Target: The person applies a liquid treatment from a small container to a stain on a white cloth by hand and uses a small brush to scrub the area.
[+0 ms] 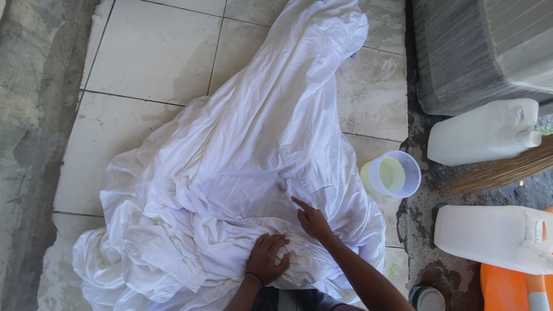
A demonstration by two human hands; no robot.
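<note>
The white sheet [242, 150] is thin, matt cloth — crumpled, on smooth pale floor tiles [144, 57]. Right of the sheet, a translucent plastic cup [397, 173] and matt white plastic jugs [481, 132] — on rough concrete [420, 230].

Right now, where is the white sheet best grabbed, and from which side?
Probably the bunched folds under the left hand, at the white sheet's near edge, from above: the ridges there stand up, while the cloth by the right hand lies flat.
</note>
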